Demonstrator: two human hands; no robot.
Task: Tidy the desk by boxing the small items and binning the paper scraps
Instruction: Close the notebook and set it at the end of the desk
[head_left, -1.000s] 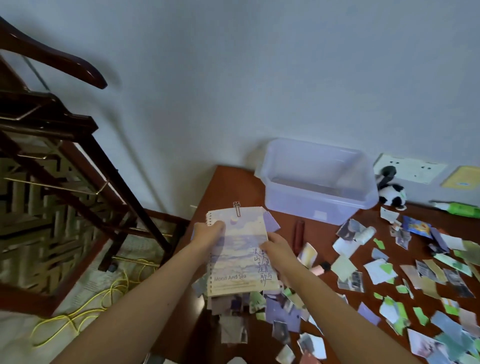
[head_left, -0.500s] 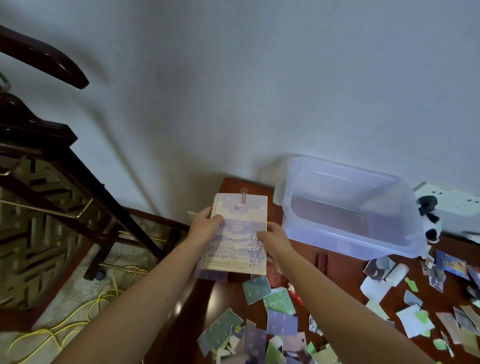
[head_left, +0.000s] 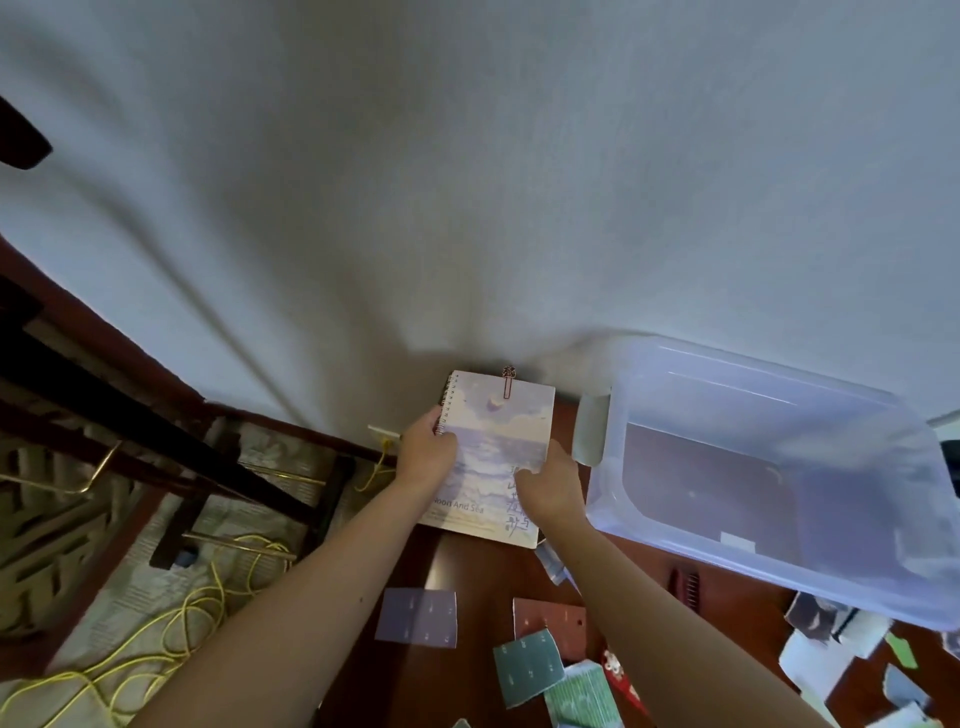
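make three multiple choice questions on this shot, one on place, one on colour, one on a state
1. Where is the notebook relative to the clear box?
A inside it
B to its left
C behind it

2. What colour is the coiled cable?
A yellow
B black
C blue

3. How is the notebook held?
A lying free
B by one hand
C by both hands

Answers:
1 B, the notebook is outside the box, off its left end.
2 A, the strands are plainly yellow.
3 C, the left hand grips the spiral edge and the right hand the opposite edge.
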